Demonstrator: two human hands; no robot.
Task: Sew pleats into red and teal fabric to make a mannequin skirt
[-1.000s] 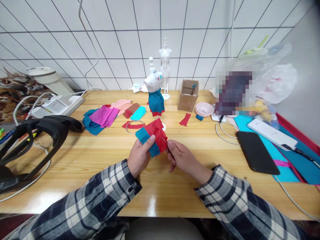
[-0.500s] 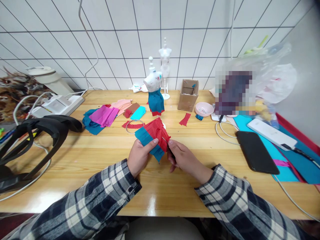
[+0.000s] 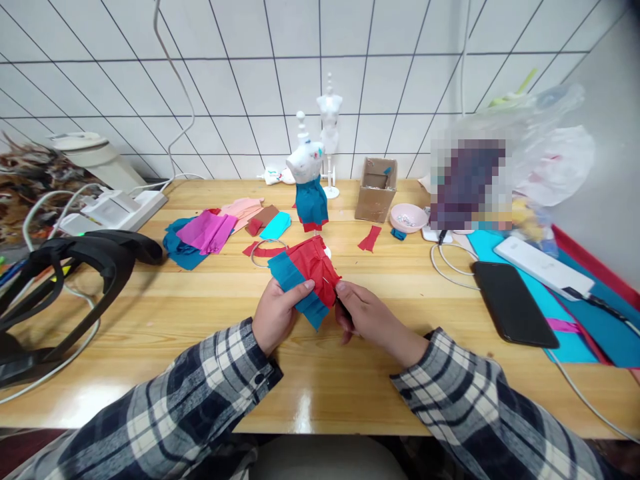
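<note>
With our left grip [image 3: 276, 313] we pinch a red and teal cloth [image 3: 311, 262], thumb on top, over the middle of the wooden surface [image 3: 200, 333]. Our right grip [image 3: 361, 308] is clenched around a dark tool [image 3: 342, 315], mostly hidden by the fingers, at the cloth's right edge. On the far side of the cloth we have a small dummy [image 3: 305, 163] in teal; a cardboard box [image 3: 371, 203] and a pink bowl [image 3: 407, 227] stand to its right.
</note>
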